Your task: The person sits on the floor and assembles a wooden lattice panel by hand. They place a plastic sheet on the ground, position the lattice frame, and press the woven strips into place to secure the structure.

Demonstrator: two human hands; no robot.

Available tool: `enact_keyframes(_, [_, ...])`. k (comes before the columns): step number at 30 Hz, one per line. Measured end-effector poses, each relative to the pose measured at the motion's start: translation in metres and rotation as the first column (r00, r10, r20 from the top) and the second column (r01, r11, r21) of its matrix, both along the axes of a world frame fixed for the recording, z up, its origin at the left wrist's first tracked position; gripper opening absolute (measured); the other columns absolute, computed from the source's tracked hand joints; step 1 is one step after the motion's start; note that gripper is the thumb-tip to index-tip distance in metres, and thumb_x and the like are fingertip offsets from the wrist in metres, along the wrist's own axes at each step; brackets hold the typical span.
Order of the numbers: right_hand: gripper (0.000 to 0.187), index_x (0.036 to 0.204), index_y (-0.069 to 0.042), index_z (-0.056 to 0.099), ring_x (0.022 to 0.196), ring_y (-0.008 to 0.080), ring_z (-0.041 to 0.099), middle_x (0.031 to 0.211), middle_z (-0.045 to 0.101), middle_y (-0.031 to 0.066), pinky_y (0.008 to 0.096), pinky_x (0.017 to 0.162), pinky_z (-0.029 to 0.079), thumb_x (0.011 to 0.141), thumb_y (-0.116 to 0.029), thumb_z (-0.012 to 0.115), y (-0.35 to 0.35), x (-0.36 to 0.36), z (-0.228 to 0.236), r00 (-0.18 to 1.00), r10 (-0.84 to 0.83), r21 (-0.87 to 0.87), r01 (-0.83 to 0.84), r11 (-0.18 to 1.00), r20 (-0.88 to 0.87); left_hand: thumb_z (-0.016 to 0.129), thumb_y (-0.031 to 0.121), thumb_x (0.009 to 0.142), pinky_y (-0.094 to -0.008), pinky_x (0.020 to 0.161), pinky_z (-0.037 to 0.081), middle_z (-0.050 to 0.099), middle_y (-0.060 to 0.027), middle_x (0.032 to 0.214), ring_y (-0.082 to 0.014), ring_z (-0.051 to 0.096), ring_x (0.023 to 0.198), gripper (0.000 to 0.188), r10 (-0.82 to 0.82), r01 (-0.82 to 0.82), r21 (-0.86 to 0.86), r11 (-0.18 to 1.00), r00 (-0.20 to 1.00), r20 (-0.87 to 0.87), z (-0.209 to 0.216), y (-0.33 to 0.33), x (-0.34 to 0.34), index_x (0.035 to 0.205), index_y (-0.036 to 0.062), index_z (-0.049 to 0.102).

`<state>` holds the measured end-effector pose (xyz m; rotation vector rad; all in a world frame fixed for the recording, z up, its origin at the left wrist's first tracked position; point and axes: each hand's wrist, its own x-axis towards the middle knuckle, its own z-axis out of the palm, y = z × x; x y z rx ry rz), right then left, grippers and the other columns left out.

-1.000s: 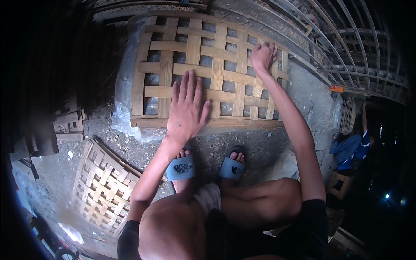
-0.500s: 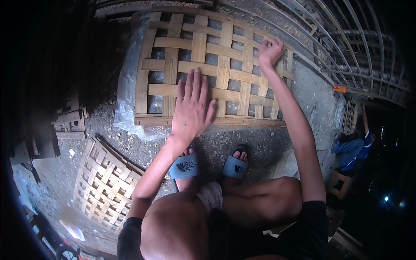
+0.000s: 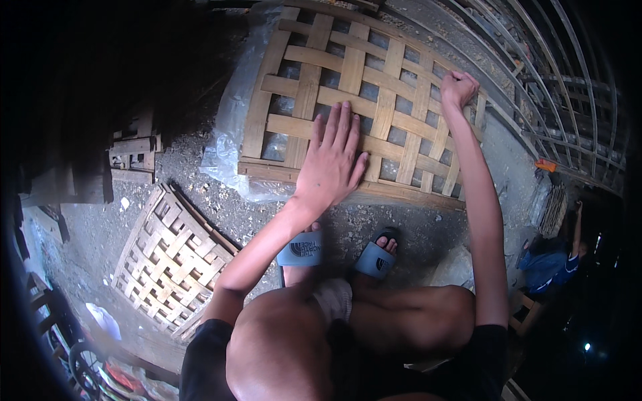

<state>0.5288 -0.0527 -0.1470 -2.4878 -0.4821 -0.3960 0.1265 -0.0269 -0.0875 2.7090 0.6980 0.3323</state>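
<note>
A woven panel of flat wooden strips [image 3: 364, 87] lies on the ground before me, in a frame of straight slats. My left hand [image 3: 332, 160] rests flat on its near part, fingers stretched out and thumb apart. At the panel's far right side my right hand [image 3: 459, 89] is closed, its fingers curled in close to the edge strips. Whatever those fingers may hold is too small or hidden to make out. Clear plastic sheeting [image 3: 231, 144] sticks out from under the panel's left and near sides.
A second woven panel [image 3: 170, 260] lies to the left, near a pile of wooden pieces [image 3: 132, 160]. Curved bars of a rack [image 3: 568, 73] rise at the far right, with an orange scrap [image 3: 546, 164] below. Another person [image 3: 552, 267] is at the right. Grit covers the floor.
The whole scene has shifted to the right and turned slightly in the view. Both hands keep about the same places on the panel, the left flat and the right closed.
</note>
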Motion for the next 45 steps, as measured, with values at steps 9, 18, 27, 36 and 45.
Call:
enact_keyframes(9, [0.03, 0.101, 0.002, 0.079, 0.091, 0.0164, 0.065, 0.097, 0.075, 0.0051, 0.0324, 0.09, 0.049, 0.106, -0.024, 0.066, -0.074, 0.012, 0.031, 0.876, 0.213, 0.173, -0.151, 0.973, -0.432, 0.063, 0.03, 0.1, -0.0668, 0.129, 0.016, 0.053, -0.0194, 0.155, -0.0338, 0.045, 0.15, 0.054, 0.204, -0.223, 0.056, 0.973, 0.951, 0.23, 0.0, 0.024, -0.041, 0.147, 0.0048, 0.057])
enact_keyframes(18, [0.031, 0.123, 0.002, 0.067, 0.116, 0.0281, 0.067, 0.123, 0.071, 0.0162, 0.041, 0.106, 0.049, 0.103, -0.021, 0.067, -0.337, -0.013, 0.05, 0.992, -0.075, 0.078, 0.083, 0.993, -0.105, 0.068, 0.01, 0.101, -0.0489, 0.107, 0.048, 0.068, -0.0187, 0.136, -0.0347, 0.064, 0.126, 0.037, 0.531, -0.628, 0.146, 0.764, 0.742, 0.41, -0.006, 0.068, -0.133, 0.136, -0.0012, 0.064])
enact_keyframes(27, [0.081, 0.168, 0.004, 0.021, 0.166, 0.0444, 0.003, 0.177, 0.008, 0.0297, 0.0601, 0.132, 0.002, 0.11, -0.044, 0.05, -0.26, -0.187, 0.029, 0.971, 0.109, -0.335, -0.178, 0.925, -0.214, 0.062, 0.026, 0.105, -0.0571, 0.129, 0.024, 0.042, -0.0259, 0.163, -0.0422, 0.034, 0.157, 0.059, 0.221, -0.236, 0.071, 0.969, 0.959, 0.176, -0.003, 0.033, -0.072, 0.158, 0.0045, 0.046])
enact_keyframes(36, [0.077, 0.167, 0.003, 0.029, 0.164, 0.047, 0.009, 0.175, 0.014, 0.0331, 0.0617, 0.131, 0.003, 0.111, -0.046, 0.047, -0.307, -0.171, 0.021, 0.992, -0.08, -0.388, 0.036, 0.921, -0.097, 0.048, 0.048, 0.111, -0.0608, 0.124, 0.033, 0.042, -0.0285, 0.165, -0.0435, 0.042, 0.153, 0.068, 0.275, -0.271, 0.257, 0.928, 0.961, 0.018, -0.02, 0.069, -0.101, 0.161, 0.0027, 0.043])
enact_keyframes(45, [0.047, 0.122, -0.003, 0.074, 0.124, 0.045, 0.068, 0.13, 0.072, 0.0262, 0.0577, 0.105, 0.053, 0.102, -0.043, 0.059, -0.557, -0.187, 0.089, 0.596, -0.759, -0.82, 0.275, 0.501, -0.264, 0.069, 0.01, 0.105, -0.0448, 0.098, 0.056, 0.073, -0.0142, 0.126, -0.0313, 0.07, 0.116, 0.018, 0.041, 0.028, -0.161, 0.987, 0.912, 0.408, 0.039, 0.053, -0.042, 0.118, 0.0012, 0.078])
